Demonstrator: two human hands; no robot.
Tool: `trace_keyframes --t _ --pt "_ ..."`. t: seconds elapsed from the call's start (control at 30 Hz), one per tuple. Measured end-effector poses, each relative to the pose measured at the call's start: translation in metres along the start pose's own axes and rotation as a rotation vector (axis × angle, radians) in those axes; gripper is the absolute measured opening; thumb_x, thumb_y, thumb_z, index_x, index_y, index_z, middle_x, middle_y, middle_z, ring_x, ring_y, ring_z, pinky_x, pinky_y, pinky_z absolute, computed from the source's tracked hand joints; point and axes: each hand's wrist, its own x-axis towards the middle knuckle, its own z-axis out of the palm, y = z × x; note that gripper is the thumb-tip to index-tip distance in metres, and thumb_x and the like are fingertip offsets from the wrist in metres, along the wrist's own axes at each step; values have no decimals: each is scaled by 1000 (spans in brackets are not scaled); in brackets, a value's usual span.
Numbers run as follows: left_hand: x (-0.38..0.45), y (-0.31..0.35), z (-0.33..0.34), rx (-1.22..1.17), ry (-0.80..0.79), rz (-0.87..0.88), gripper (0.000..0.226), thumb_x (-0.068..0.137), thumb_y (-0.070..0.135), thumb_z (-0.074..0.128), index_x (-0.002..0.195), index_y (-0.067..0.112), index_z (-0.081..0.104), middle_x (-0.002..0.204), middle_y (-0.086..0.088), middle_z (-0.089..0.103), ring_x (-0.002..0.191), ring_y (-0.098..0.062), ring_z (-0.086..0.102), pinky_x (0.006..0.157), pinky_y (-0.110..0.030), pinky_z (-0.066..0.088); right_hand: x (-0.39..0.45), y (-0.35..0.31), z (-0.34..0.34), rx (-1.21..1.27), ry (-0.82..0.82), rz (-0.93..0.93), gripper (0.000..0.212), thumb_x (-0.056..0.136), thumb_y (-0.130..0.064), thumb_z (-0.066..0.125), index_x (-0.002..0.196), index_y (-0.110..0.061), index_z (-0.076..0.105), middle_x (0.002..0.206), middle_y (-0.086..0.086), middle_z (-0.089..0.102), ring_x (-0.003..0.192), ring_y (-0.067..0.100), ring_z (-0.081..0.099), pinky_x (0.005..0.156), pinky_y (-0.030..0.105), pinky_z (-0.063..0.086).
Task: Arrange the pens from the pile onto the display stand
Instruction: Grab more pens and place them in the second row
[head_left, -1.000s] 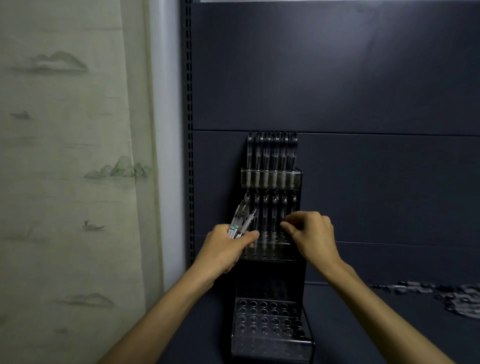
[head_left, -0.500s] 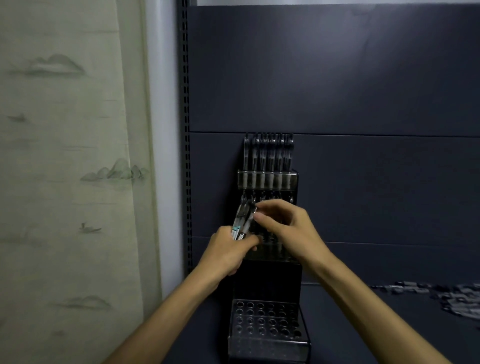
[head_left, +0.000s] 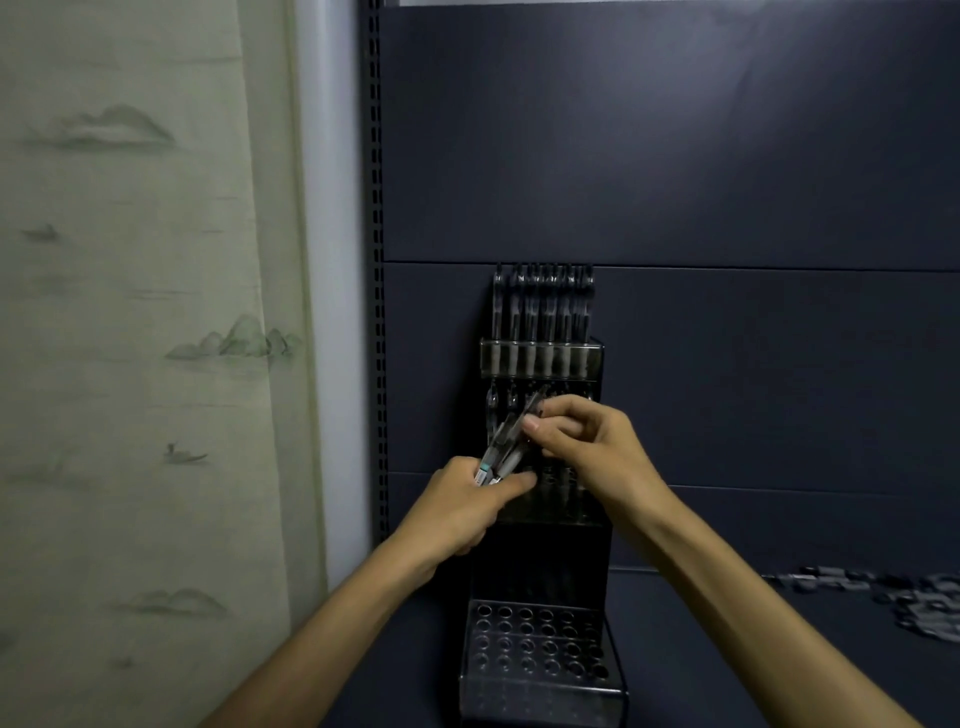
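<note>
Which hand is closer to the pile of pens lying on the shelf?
The right hand. The pile of pens lies far off to its right and lower; the left hand, gripping a bunch of pens, is farther left.

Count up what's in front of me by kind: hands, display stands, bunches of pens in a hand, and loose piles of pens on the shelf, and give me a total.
Hands: 2, the left hand and the right hand
Display stand: 1
Bunch of pens held in the left hand: 1
Pile of pens on the shelf at right: 1
Total: 5
</note>
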Motion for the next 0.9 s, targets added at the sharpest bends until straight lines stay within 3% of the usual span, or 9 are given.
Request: trace_keyframes --t 0.13,0.3,0.37,0.43,0.53,0.67,0.9 --pt "2 -1 2 -24 -14 -1 31 92 40 69 85 15 51 48 4 37 37 -12 26 38 -24 21 -1 1 -5 -19 -58 -33 8 91 -3 67 94 -7 73 92 5 78 89 10 73 77 17 53" --pt "6 0 5 -14 -9 3 30 91 35 71 81 15 50 47 4 37 36 -12 28 38 -24 22 -1 2 -6 15 23 -48 8 94 -6 64 93 2 65 96 16 76 77 5 72 68 12 51" --pt "8 0 4 -12 -4 -2 29 90 33 71 82 14 51 48 3 36 36 -12 27 39 -24 22 2 3 -11 93 90 -64 19 96 -9 61 99 10 60 97 19 76 90 16 75 80 19 54" --pt "10 -1 0 -2 9 -3 30 90 31 71 78 14 50 48 1 35 36 -13 26 40 -23 21 8 3 -19 144 200 -80 20 98 -13 61 102 6 60 95 15 77 97 24 74 88 30 56" --pt "11 -3 -6 8 43 4 37 91 30 71 67 16 46 46 2 35 35 -13 27 39 -23 22 17 2 -38 148 411 -94 14 98 -16 62 101 -2 63 87 12 77 91 27 75 84 35 61" --pt "11 -6 -9 -8 75 15 38 92 27 69 65 17 43 45 3 35 34 -12 28 38 -22 23 18 2 -57 -88 558 -146 18 97 -24 66 105 -8 64 87 9 75 84 19 75 77 35 62" --pt "12 -4 -12 -12 129 44 34 91 24 69 67 14 47 43 2 36 33 -13 30 39 -22 25 16 10 -56 -406 517 -235 13 94 -22 69 105 -14 68 86 -4 71 77 5 72 72 27 62"
